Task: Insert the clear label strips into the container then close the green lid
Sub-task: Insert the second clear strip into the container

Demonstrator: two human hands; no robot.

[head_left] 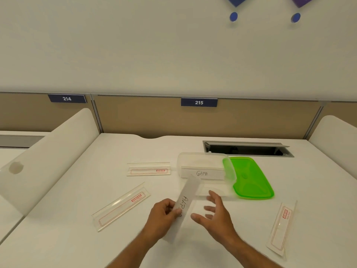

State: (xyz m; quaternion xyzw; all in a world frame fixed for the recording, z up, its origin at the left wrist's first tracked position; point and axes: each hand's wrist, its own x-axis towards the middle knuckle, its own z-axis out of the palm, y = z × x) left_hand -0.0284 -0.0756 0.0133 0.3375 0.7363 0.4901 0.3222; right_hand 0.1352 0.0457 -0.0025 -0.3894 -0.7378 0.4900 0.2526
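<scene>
left hand point(164, 211): label strip point(185, 202) pinched, far end at container point(204, 167) rim | right hand point(216, 211): grip wide, nothing held | green lid point(251, 180): laid right of container on table point(96, 171)

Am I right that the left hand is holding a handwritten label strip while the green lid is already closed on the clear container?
Not quite. The head view shows the green lid lying off, on the table beside the clear container, which is open with a strip marked GAMA in it. The rest holds: the left hand is holding a handwritten label strip.
</scene>
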